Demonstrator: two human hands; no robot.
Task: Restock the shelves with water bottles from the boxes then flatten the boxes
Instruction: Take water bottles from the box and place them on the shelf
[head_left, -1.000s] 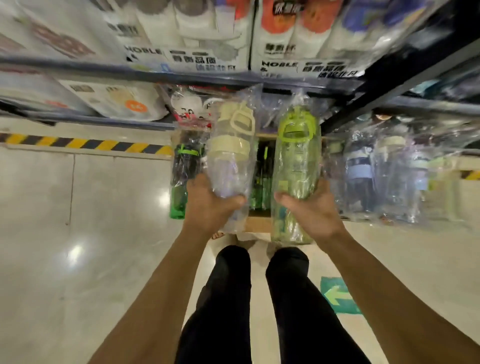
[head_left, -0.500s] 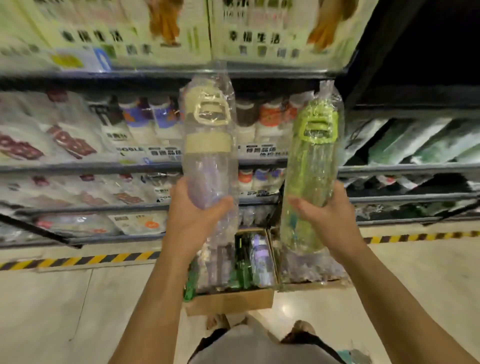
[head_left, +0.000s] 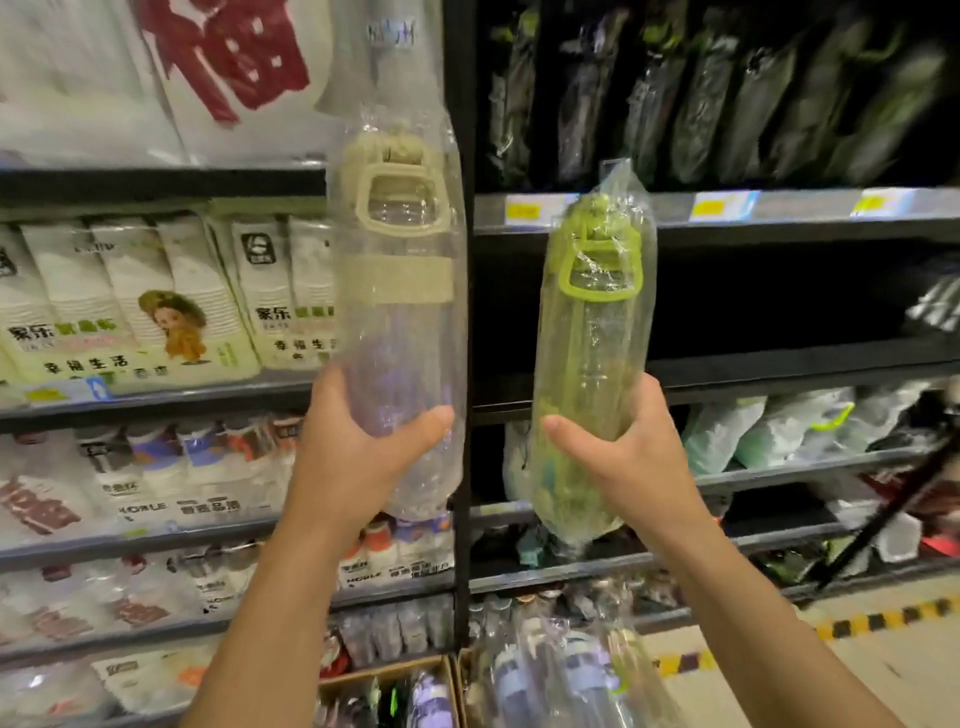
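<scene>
The left hand (head_left: 358, 457) grips a clear bottle (head_left: 400, 322) with a tan lid, its fingers curled round the lower half. The right hand (head_left: 634, 462) grips a green bottle (head_left: 592, 353) the same way. Both bottles stand up in plastic wrap, side by side but apart. Past the hands are the shelves (head_left: 779, 228) — and below the hands sit boxes (head_left: 384, 674) with more bottles.

Both hands have risen from low over the cardboard boxes (head_left: 389, 683) on the floor to shelf height. The left hand (head_left: 353, 457) now holds its bagged beige-capped bottle (head_left: 400, 322) before the black upright (head_left: 464, 104). The right hand (head_left: 634, 457) holds its bagged green bottle (head_left: 592, 364) before the front edge of a dark shelf (head_left: 779, 364), perhaps nearer it, though blur hampers judging.
</scene>
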